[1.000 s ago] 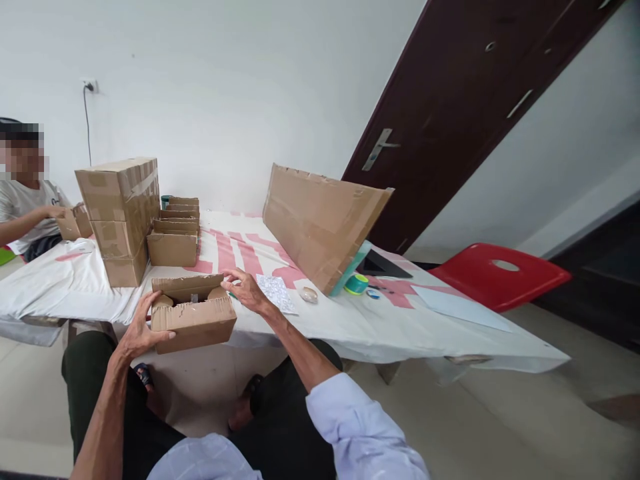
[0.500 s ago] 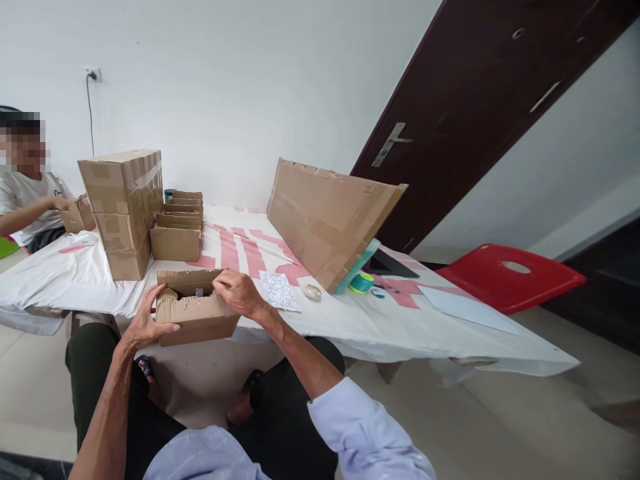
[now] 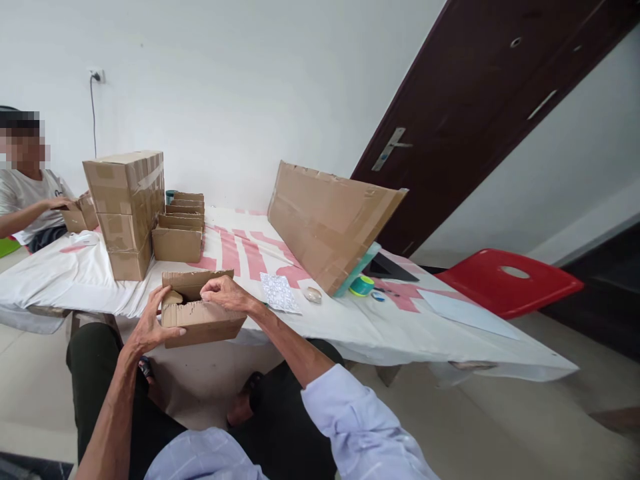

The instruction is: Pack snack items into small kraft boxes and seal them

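A small open cardboard box (image 3: 205, 321) sits at the near edge of the table (image 3: 350, 320), its back flap standing up. My left hand (image 3: 150, 327) grips the box's left end, thumb along the front wall. My right hand (image 3: 225, 293) curls over the top of the box and presses a flap down over the opening. A rounded brown item shows inside at the left corner.
A stack of taped boxes (image 3: 127, 210) and a row of small open boxes (image 3: 179, 230) stand behind. A large cardboard sheet (image 3: 330, 223) leans at the middle. Patterned paper (image 3: 279, 293), a tape roll (image 3: 361, 285) and a red stool (image 3: 505, 283) lie right. Another person (image 3: 30, 193) handles a box at far left.
My right hand moved from the table beside the box onto its top and is folding a flap inward. The left hand kept its hold on the box's left end.
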### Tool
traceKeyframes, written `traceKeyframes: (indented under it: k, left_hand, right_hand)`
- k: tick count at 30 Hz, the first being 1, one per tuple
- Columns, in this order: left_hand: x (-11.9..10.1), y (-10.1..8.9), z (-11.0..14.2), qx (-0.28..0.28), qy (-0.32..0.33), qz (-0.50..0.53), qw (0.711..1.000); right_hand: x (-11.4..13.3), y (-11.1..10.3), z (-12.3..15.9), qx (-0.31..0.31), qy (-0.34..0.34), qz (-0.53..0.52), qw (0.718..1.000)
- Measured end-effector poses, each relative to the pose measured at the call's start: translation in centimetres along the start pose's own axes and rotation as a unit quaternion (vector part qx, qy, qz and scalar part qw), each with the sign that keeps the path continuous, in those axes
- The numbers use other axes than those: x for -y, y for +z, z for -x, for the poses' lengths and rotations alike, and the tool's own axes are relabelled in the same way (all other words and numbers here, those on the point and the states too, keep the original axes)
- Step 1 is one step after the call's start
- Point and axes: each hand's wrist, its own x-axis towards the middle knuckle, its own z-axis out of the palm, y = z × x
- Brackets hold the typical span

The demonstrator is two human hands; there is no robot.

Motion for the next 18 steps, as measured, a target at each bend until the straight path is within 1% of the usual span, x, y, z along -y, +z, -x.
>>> traceKeyframes:
  k: [5, 9, 12, 18]
  left_hand:
    - [0.1, -0.1, 0.0, 0.001, 0.015, -0.014, 1.000]
    - [-0.1, -0.2, -0.1, -0.010, 0.036, -0.055, 0.998]
    - [-0.5, -0.1, -0.5, -0.012, 0.048, -0.076, 0.996]
    - [-0.8, 0.1, -1.6, -0.013, 0.054, -0.100, 0.993]
  right_hand:
    - [-0.4, 0.3, 0.0, -0.049, -0.005, -0.054, 0.997]
    - [-0.3, 0.4, 0.2, -0.050, -0.013, -0.055, 0.997]
    - [-0.4, 0.6, 0.3, -0.053, -0.036, -0.059, 0.996]
    - [-0.8, 1.3, 0.7, -0.097, -0.086, -0.073, 0.989]
